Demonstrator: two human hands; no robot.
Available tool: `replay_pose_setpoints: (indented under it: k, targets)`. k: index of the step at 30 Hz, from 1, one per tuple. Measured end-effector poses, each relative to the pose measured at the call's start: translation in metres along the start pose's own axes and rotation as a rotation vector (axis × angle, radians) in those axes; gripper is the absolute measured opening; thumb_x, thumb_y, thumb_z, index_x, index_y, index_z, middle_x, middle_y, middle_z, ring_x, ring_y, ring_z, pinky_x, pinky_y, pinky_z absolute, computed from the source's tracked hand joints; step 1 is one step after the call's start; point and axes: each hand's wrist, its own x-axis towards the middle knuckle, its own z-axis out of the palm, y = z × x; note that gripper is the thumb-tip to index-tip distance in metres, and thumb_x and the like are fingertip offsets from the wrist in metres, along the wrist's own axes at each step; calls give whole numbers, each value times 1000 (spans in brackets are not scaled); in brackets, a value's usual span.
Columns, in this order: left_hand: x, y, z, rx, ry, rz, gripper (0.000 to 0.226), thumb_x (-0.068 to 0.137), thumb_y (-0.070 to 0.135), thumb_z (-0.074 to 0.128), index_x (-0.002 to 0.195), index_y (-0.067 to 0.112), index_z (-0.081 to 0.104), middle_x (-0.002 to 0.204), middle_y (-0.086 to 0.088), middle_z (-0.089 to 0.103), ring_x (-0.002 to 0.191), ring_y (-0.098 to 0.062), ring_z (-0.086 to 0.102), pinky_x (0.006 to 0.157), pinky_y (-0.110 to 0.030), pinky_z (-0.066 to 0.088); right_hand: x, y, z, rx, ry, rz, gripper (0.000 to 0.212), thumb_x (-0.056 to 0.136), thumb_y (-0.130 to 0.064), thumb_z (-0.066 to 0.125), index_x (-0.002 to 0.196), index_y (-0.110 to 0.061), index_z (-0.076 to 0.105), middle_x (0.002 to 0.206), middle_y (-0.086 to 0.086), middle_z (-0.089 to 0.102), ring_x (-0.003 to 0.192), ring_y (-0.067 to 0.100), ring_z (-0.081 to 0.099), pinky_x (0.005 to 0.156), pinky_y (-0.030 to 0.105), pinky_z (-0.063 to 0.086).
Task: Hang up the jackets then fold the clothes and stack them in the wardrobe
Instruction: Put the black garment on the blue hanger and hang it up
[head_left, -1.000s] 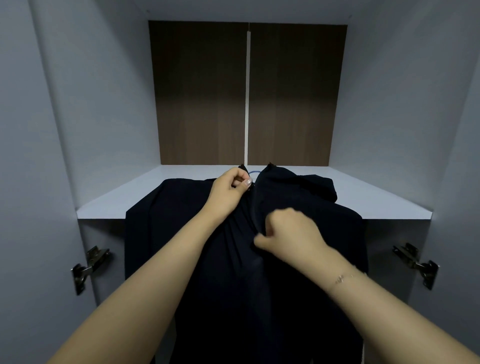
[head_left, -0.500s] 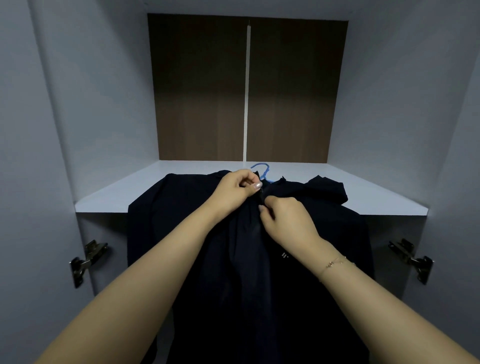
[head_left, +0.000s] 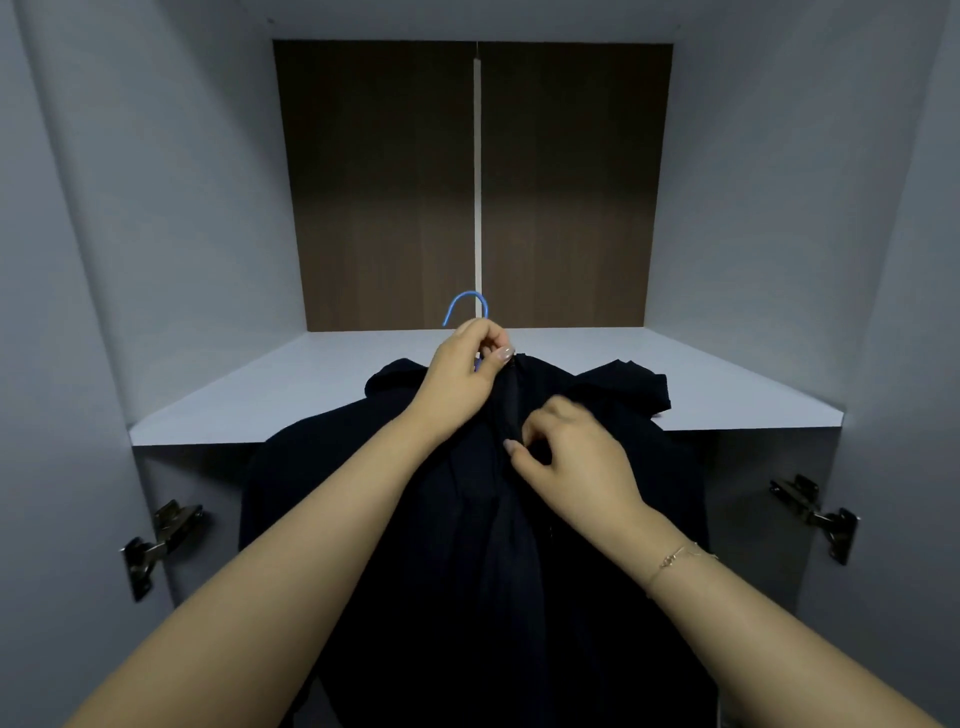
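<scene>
Grey wardrobe shelf (head_left: 311, 395) is bare; your left hand (head_left: 462, 379) pinches the dark jacket (head_left: 467, 571) collar by its blue wire hanger hook (head_left: 466, 306), your right hand (head_left: 576, 457) pinches the front, so nothing is hung or folded yet.

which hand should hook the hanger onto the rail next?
Left, probably. The left hand already grips the blue hanger at its neck; the right hand pinches the dark jacket front lower down. No rail is visible.

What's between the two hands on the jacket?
Head view: only dark jacket fabric, its front closure seam running from the left hand at the blue hanger neck down to the right hand pinching it.
</scene>
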Motion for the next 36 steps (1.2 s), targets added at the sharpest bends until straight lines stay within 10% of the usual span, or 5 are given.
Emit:
replay_pose_setpoints:
  k: [6, 11, 21, 28, 36]
  targets:
    - [-20, -11, -4, 68, 64, 86, 10, 93, 12, 60, 96, 19, 53, 98, 6, 54, 94, -5, 50, 88, -14, 38, 10, 14, 5, -56, 42, -37, 52, 83, -52, 68, 121, -19, 53, 115, -2, 46, 105, 17, 41, 90, 29, 35]
    - [-43, -35, -27, 759, 110, 9, 39, 94, 55, 48, 112, 21, 56, 109, 10, 57, 104, -14, 50, 97, -32, 26, 4, 20, 12, -35, 85, -63, 53, 80, -48, 73, 121, -18, 53, 115, -3, 46, 104, 16, 40, 88, 27, 33]
    - [-96, 8, -35, 543, -39, 111, 26, 97, 43, 46, 91, 19, 55, 88, 12, 51, 77, -8, 47, 65, -26, 34, -43, 25, -19, 534, 154, -58, 25, 86, -19, 73, 104, -25, 57, 100, -12, 52, 98, 11, 52, 87, 23, 43]
    - [-161, 22, 13, 493, -126, 140, 22, 93, 42, 57, 88, 21, 60, 87, 10, 57, 85, -5, 53, 63, -24, 43, -90, -6, -41, 1083, 54, 178, 40, 82, -36, 71, 118, -22, 63, 104, 3, 66, 95, 9, 62, 85, 21, 51]
    - [-234, -30, 74, 291, -279, -239, 19, 95, 37, 57, 95, 18, 61, 93, 7, 56, 89, -8, 51, 69, -27, 45, -117, -12, 15, 1072, -38, 496, 31, 88, -30, 69, 64, -16, 57, 56, 2, 40, 52, 5, 39, 57, 13, 40]
